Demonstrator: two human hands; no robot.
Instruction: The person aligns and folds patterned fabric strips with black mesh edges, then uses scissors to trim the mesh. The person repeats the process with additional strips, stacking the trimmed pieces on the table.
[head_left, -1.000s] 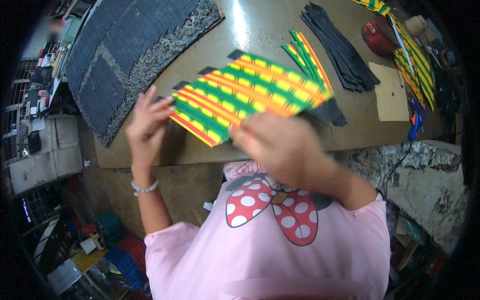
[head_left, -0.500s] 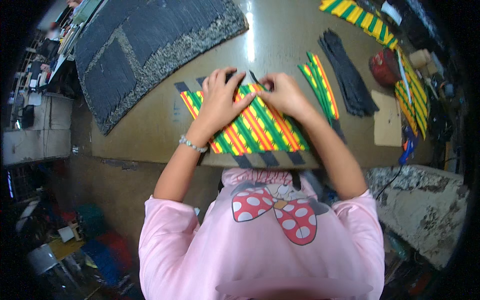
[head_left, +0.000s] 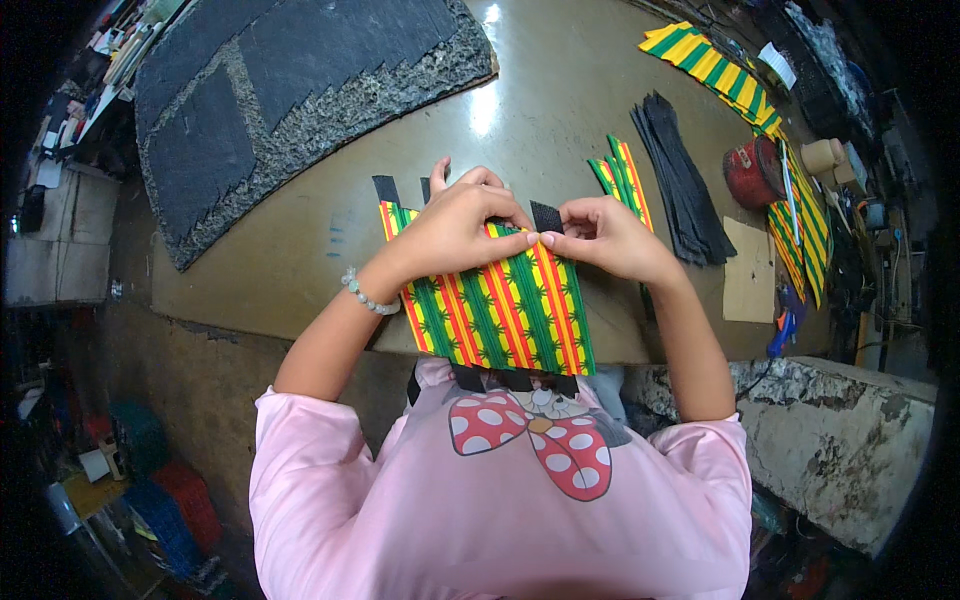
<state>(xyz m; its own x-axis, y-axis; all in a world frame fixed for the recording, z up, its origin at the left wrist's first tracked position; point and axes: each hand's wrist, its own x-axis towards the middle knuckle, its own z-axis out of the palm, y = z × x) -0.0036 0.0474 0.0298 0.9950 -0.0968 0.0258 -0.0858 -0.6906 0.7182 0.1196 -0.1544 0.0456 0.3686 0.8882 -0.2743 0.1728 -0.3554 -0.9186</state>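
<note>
Sheet (head_left: 500, 305): is lying at the table's (head_left: 560, 120) near edge, right in front of the person; its green, yellow and red stripes are running toward the shirt (head_left: 550, 530).
Left hand (head_left: 455, 230): is reaching across the upper left part; thumb and forefinger are almost meeting, pinching the upper edge, while one finger is sticking up.
Right hand (head_left: 615, 240): is coming in from the right; thumb and forefinger are standing nearly together, pinching the same edge at the base of a black tab (head_left: 545, 217). The two thumb tips are almost touching.
Other tabs (head_left: 385, 190): are poking out above and below the sheet.
Bracelet (head_left: 370, 292): is circling the left wrist.
Loose strips (head_left: 630, 175): are lying just behind the right hand.
Black strips (head_left: 680, 180): are lying right of those, in a bundle.
Farther right: a red pot (head_left: 752, 175) is standing near a tan card (head_left: 750, 270).
Upper left: a rough grey board (head_left: 400, 95) is bearing black pieces (head_left: 340, 45).
</note>
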